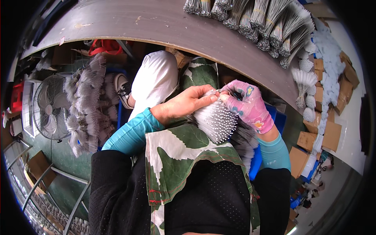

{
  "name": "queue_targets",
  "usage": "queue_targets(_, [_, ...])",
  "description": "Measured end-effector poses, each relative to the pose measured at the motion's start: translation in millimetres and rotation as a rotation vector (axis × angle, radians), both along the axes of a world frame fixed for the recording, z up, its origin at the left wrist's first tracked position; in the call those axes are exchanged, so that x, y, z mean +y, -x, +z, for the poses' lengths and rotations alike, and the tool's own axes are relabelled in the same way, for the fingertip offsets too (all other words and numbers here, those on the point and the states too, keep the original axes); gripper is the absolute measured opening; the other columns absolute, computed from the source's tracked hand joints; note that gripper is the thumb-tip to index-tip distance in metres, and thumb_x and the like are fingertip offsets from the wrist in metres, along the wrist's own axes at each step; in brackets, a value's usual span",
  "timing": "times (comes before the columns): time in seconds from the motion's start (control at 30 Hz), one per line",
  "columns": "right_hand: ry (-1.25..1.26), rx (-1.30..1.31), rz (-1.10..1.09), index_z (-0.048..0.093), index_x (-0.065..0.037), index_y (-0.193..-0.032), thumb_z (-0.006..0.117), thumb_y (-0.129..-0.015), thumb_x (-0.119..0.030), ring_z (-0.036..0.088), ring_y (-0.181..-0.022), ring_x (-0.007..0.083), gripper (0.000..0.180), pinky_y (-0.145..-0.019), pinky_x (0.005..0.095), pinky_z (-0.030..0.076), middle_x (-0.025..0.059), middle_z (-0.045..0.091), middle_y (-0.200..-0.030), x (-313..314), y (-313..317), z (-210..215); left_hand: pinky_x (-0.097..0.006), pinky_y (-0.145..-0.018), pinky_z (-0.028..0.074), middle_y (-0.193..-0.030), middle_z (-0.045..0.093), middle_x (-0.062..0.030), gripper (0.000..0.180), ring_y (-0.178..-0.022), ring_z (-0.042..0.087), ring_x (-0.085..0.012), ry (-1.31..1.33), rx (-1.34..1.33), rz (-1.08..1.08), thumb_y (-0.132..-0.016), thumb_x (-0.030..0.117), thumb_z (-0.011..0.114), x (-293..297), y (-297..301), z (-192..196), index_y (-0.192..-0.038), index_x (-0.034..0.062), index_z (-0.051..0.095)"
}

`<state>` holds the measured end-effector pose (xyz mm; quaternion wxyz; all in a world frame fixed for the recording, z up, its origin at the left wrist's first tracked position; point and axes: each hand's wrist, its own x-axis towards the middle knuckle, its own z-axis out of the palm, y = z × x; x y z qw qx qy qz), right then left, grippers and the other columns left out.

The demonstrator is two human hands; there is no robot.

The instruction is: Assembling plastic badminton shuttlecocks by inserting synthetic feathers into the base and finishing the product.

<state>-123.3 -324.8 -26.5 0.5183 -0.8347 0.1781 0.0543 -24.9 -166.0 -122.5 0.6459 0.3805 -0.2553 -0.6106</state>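
A bundle of thin white-tipped stems (217, 121) hangs over my lap, its round head of tips fanned out toward me. My bare left hand (186, 102) is closed at the narrow neck of this bundle, thumb and fingers pinched together. Against the same spot, my right hand (248, 103), in a pink flowered glove, brings its fingertips together in a pinch. What those fingertips grip is too small to make out. Beneath and to the right of the held bundle lie more greyish stems (243, 143). A green and white leaf-print apron (178, 150) covers my front.
A brown tabletop (129, 21) curves across the front, with several tied wire bundles (258, 23) at its right. Blue bins (256, 160) stand beside my lap. On the left are a floor fan (49, 107), hanging white bundles (88, 102) and a metal rack (70, 178). Cardboard boxes (299, 160) lie right.
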Motion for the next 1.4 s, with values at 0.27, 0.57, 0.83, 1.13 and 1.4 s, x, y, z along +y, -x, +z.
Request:
queue_targets(0.27, [-0.181, 0.023, 0.022, 0.063, 0.001, -0.09, 0.066, -0.079, -0.009, 0.054, -0.079, 0.0073, 0.015, -0.072, 0.024, 0.045, 0.0036, 0.062, -0.082, -4.3, -2.7, 6.7, -0.018, -0.07, 0.036, -0.087, 0.049, 0.0071, 0.018, -0.081, 0.042, -0.0009, 0.042, -0.092, -0.005, -0.096, 0.019, 0.05, -1.3, -2.3, 4.7, -0.1, 0.003, 0.054])
queue_targets(0.57, [-0.045, 0.108, 0.216, 0.063, 0.002, -0.088, 0.069, -0.075, -0.01, 0.054, -0.077, 0.009, 0.018, -0.069, 0.0251, 0.044, 0.0051, 0.059, -0.081, -10.3, -10.2, 18.3, -0.017, -0.075, 0.038, -0.09, 0.052, 0.0061, 0.017, -0.084, 0.044, -0.0014, 0.025, -0.124, 0.033, -0.094, 0.017, 0.052, 1.4, 1.7, -5.7, -0.102, 0.0024, 0.055])
queue_targets(0.83, [0.062, 0.109, 0.135, 0.063, 0.001, -0.084, 0.064, -0.078, -0.011, 0.05, -0.073, 0.0066, 0.013, -0.067, 0.024, 0.042, 0.0017, 0.059, -0.074, -3.5, -8.6, 12.1, -0.019, -0.075, 0.04, -0.087, 0.054, 0.0059, 0.016, -0.082, 0.047, -0.0028, 0.054, 0.06, 0.038, -0.093, 0.013, 0.054, 3.9, -1.1, 8.9, -0.104, 0.0013, 0.056])
queue_targets(1.13, [-0.301, 0.098, 0.076, 0.063, 0.002, -0.096, 0.052, -0.093, -0.031, 0.052, -0.078, 0.0088, 0.035, -0.074, 0.0246, 0.043, 0.0043, 0.062, -0.085, -26.2, -4.0, 14.1, -0.02, -0.06, 0.038, -0.078, 0.052, 0.0004, 0.018, -0.073, 0.042, -0.003, -0.01, -0.567, 0.128, -0.093, 0.015, 0.053, -0.2, 3.0, 18.8, -0.102, -0.0017, 0.054])
queue_targets(1.4, [0.133, 0.52, 0.332, 0.063, -0.002, -0.073, 0.055, -0.087, -0.037, 0.049, -0.056, 0.0121, 0.038, -0.058, 0.0285, 0.041, 0.0025, 0.053, -0.056, -35.4, -30.2, 44.3, -0.019, -0.078, 0.044, -0.091, 0.059, 0.0024, 0.016, -0.086, 0.051, -0.0028, -0.029, -0.146, 0.155, -0.092, 0.013, 0.055, -0.1, 11.4, 4.1, -0.103, 0.0012, 0.056])
